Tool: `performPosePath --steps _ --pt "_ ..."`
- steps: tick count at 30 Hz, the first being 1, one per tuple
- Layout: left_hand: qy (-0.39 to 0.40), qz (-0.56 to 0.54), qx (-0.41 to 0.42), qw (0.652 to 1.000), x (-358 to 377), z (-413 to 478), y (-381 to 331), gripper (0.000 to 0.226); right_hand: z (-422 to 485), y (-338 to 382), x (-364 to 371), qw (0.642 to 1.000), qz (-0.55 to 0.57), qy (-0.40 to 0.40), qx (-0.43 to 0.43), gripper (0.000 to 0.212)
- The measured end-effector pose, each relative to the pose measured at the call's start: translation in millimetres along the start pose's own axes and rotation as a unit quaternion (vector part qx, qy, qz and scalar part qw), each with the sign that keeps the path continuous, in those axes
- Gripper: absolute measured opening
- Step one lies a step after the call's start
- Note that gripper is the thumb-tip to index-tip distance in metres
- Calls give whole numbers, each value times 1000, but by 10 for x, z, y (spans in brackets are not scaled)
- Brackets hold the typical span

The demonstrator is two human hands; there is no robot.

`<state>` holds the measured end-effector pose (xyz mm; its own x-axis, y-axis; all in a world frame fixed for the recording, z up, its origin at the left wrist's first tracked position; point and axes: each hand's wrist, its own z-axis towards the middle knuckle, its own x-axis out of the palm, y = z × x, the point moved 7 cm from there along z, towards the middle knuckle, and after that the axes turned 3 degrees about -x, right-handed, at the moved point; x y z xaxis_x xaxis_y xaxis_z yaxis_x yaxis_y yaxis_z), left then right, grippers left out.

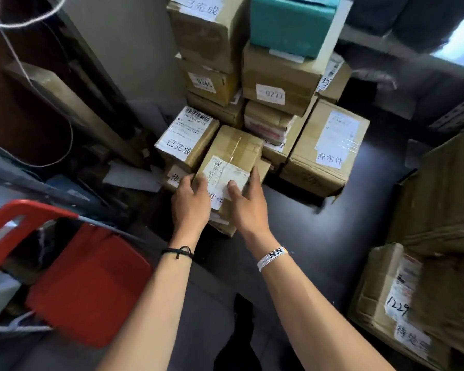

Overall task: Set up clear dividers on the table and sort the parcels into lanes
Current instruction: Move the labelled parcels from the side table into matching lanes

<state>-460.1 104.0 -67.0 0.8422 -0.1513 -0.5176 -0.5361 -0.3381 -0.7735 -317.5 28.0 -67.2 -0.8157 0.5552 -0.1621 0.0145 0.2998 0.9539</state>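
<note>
At frame centre the left hand (190, 202) and right hand (248, 207) grip a taped parcel (233, 149), fingers curled round its sides. Nearby: 已完成 label (178, 148) left, 异常件 label (330, 159) right, 0277 label (270, 94) above.

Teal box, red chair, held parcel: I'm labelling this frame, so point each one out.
teal box (292, 25), head view, on its near side.
red chair (91, 285), head view, on its seat.
held parcel (233, 148), head view, on its taped top.
</note>
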Motion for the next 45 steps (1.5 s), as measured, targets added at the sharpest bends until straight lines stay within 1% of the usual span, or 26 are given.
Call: performPosePath --steps 2,4,6,8,11,14,17,19,23,26,31,38,42,45 --pt "16 -15 0 1000 25 -8 34 41 1 -39 -29 1000 17 -3 14 51" --pt "49 -27 0 998 62 -54 45 50 -25 -71 -58 999 30 3 29 61" --pt "74 -43 4 996 106 -121 42 55 -66 -58 -87 999 39 9 31 67" --pt "81 -83 11 993 163 -206 -4 51 -107 -10 -147 999 48 10 21 71" --pt "88 -133 18 987 238 -334 -77 37 -166 47 -266 998 70 7 -6 71" --pt "97 -186 12 978 334 -506 -137 40 -294 69 -507 995 101 -6 -24 71" --pt "108 -237 17 965 429 -705 -325 27 -392 161 -837 990 137 -23 -38 73" --pt "137 -271 32 952 505 -908 -529 22 -493 255 -1107 985 158 -36 -62 72" --pt "212 -292 72 930 706 -1513 -849 23 -893 431 -1688 974 166 -87 -126 65" --pt "234 -310 116 914 843 -1952 -1154 26 -1157 583 -2154 964 166 -125 -168 63" --pt "297 -328 184 878 1190 -2695 -1619 17 -1568 823 -2956 947 171 -168 -214 60" --pt "366 -311 231 846 1741 -3640 -2034 40 -2114 899 -4009 919 170 -255 -248 59" --pt "401 -305 242 829 2083 -4166 -2177 37 -2402 837 -4536 902 196 -282 -262 57" --pt "430 -292 249 817 2366 -4537 -2202 41 -2644 741 -4896 894 182 -314 -264 57"
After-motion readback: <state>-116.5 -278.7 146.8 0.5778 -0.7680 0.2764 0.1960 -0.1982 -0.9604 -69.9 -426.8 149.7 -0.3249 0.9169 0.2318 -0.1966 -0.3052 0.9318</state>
